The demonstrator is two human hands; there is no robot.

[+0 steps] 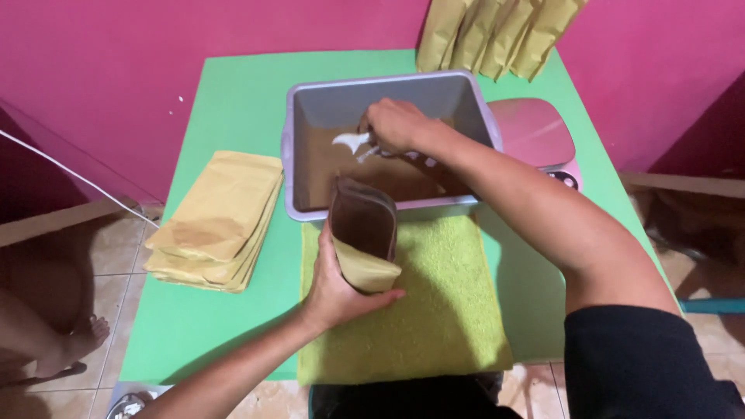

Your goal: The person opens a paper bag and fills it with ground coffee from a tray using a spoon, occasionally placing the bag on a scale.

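Observation:
My left hand [335,289] grips an open kraft-paper pouch [363,237], held upright on a yellow-green towel [434,310]; its dark inside shows brown powder. My right hand [397,124] reaches into a grey plastic tub [303,101] and holds a white scoop [351,141] over the brown powder [341,167] in the tub. The pouch stands just in front of the tub's near wall.
A stack of flat kraft pouches [221,221] lies at the left of the green table [233,93]. More pouches [497,35] lean against the pink wall at the back. A pink kitchen scale [535,136] sits right of the tub. Someone's bare foot [74,341] is at far left on the floor.

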